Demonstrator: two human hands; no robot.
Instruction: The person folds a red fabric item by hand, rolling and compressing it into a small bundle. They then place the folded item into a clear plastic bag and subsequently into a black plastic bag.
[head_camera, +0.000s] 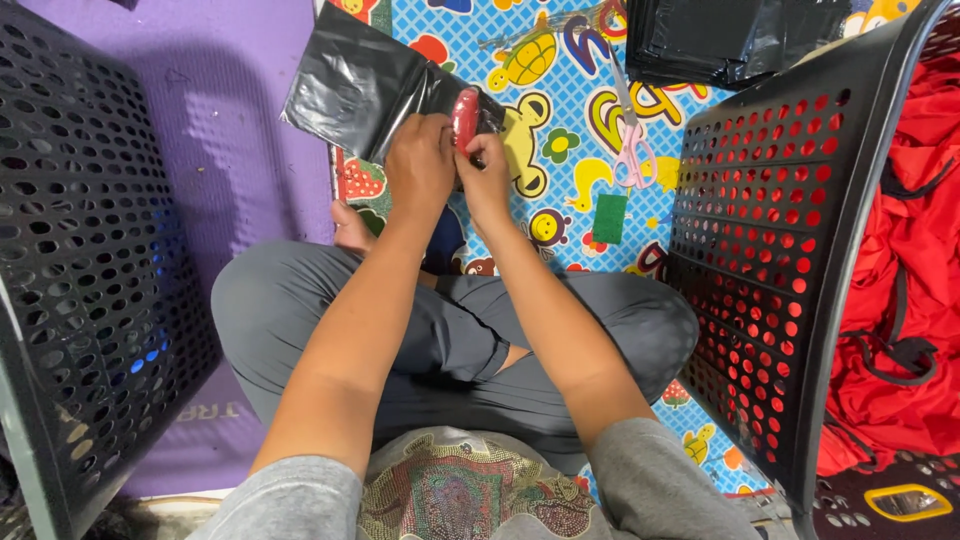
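The small red object (465, 116) sits pinched between both hands, out in front of the person's crossed legs, and it rests against the lower edge of a black plastic bag (365, 85). The left hand (420, 165) is closed over the bag's edge with its fingers curled down beside the red piece; the right hand (485, 175) grips the red piece from the other side, thumb and fingers drawn tight. What kind of thing the red object is cannot be told.

The person sits on the floor, on a bright blue play mat (560, 120) printed with cartoon animals; a purple mat (230, 130) lies to the left of it.

Pink-handled scissors (633, 150) lie on the play mat to the right of the hands, with a small green rectangular pad (608, 217) just below them. A stack of folded black bags (730, 35) lies farther off at the top. A black perforated basket (90, 270) stands close on the left, and another black perforated basket (765, 260) on the right holds red fabric (905, 250).
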